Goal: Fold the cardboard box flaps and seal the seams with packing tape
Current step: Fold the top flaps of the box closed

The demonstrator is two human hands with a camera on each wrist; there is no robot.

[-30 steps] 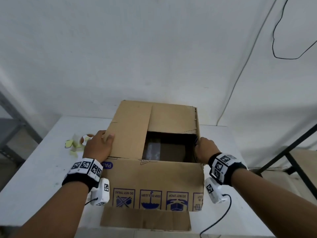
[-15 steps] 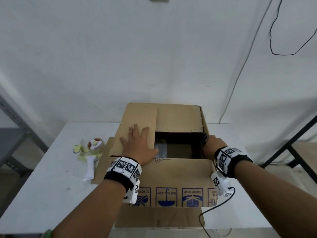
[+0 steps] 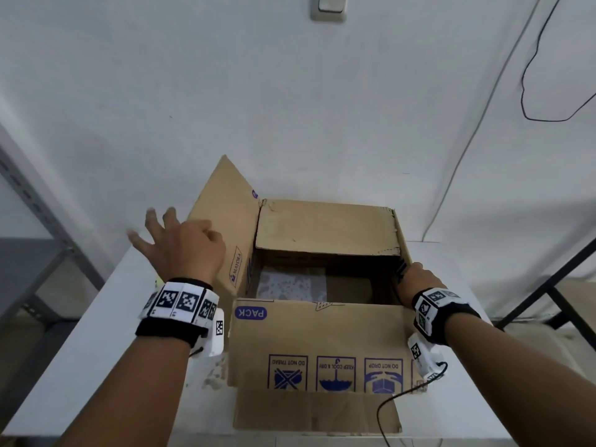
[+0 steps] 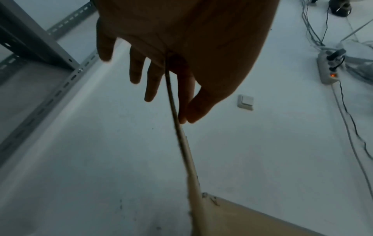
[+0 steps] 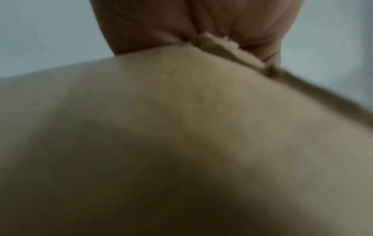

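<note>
Now we see our brown corrugated cardboard box [image 3: 325, 346] standing on the white desk [image 3: 80, 356], its top still open and nothing taped. Our left hand [image 3: 180, 246] is at the box's left flap [image 3: 225, 227], which stands nearly upright, tilted a little outward. In the left wrist view the flap's thin edge [image 4: 181, 135] runs up between our thumb and the other fingers [image 4: 137, 67]; the fingers are straight and spread on the outer face, the thumb lies along the inner side, so this grip is wide and relaxed, touching the flap rather than clamping it. Our right hand [image 3: 419, 279] is at the box's right rim, and the fingers go out of sight over the edge in the head view. The right wrist view is blurred, but it shows the torn cardboard edge [image 5: 226, 49] caught in the fold of our right hand [image 5: 201, 22], so this grip is closed around the right side's cardboard. The far flap [image 3: 325, 227] lies folded inward over the opening, and the near flap [image 3: 316, 414] hangs down outside the printed front wall. Inside the box, a pale speckled sheet [image 3: 290, 282] lies on the bottom. A light switch [image 3: 328, 8] sits on the white wall behind.
</note>
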